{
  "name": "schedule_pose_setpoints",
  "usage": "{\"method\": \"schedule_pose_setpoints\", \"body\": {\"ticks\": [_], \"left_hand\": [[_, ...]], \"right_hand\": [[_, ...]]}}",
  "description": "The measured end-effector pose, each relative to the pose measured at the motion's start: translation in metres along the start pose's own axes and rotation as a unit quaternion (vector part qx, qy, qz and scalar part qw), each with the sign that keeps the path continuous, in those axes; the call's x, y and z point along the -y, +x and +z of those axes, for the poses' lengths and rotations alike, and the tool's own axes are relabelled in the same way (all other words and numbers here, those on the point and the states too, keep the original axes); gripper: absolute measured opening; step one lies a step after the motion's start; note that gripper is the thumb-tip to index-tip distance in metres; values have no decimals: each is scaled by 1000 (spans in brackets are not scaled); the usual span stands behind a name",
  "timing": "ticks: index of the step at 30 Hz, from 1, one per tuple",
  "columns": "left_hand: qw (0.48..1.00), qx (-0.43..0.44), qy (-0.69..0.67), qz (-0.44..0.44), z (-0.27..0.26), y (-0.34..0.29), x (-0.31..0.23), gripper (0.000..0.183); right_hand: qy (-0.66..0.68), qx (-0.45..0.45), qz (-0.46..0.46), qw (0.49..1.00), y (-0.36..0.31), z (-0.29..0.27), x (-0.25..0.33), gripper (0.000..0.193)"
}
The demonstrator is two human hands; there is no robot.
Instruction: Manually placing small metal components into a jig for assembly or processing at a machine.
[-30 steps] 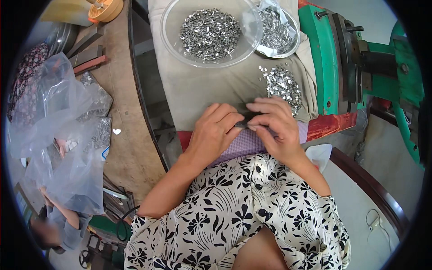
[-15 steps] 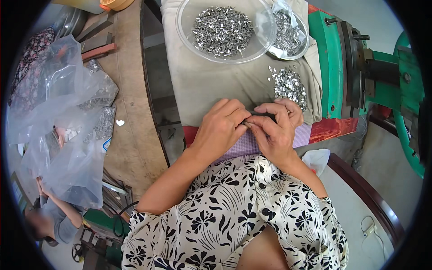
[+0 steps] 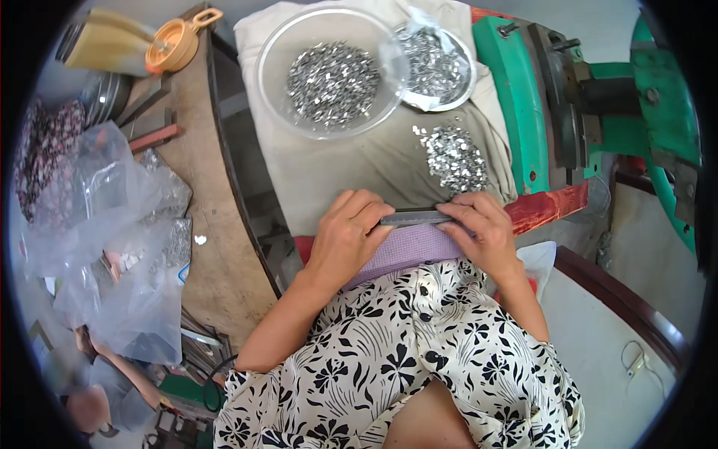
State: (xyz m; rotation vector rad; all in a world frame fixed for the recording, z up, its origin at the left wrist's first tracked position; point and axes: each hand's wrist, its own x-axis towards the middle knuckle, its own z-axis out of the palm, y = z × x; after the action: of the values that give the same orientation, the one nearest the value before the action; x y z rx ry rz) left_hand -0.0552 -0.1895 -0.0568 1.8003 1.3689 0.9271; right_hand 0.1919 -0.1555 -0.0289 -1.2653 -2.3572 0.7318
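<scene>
Between my hands stretches a narrow dark grey strip with a lighter face, lying level above the purple textured cloth. The fingers and thumb of my left hand pinch its left end. My right hand grips the other end the same way. Just beyond the right hand, a heap of small shiny metal pieces lies on the beige cloth. Farther back stands a large clear plastic bowl with many small metal parts, overlapping a smaller bowl lined with white plastic and holding slender metal pieces.
A green machine borders the work surface on the right. To the left, a wooden table carries clear plastic bags, metal bars and an orange strainer-like container. Another person is at the lower left.
My hands have moved apart, baring the strip's middle between them; before, the fingertips met over it. The view has shifted, so the bowls appear lower and farther left.
</scene>
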Motion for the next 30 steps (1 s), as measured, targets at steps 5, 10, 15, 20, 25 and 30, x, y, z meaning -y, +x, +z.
{"method": "schedule_pose_setpoints", "body": {"ticks": [5, 10, 15, 20, 25, 30], "left_hand": [[999, 8, 26, -16, -2, 2, -4, 25], [998, 33, 50, 19, -6, 22, -23, 25], [983, 98, 60, 142, -1, 82, -70, 25], [931, 184, 57, 311, 40, 169, -122, 23], [859, 165, 158, 459, 95, 229, -143, 15], [820, 182, 218, 497, 96, 244, -157, 12]], "right_hand": [[42, -23, 5, 999, -6, 6, -8, 32], [33, -107, -6, 994, -18, -1, -10, 31], [-23, -218, 27, 975, -38, -54, -10, 32], [-72, -347, 133, 926, -65, -103, -22, 27], [-98, -427, 169, 883, -72, -111, -51, 25], [-69, -426, 207, 878, -68, -103, -50, 22]]}}
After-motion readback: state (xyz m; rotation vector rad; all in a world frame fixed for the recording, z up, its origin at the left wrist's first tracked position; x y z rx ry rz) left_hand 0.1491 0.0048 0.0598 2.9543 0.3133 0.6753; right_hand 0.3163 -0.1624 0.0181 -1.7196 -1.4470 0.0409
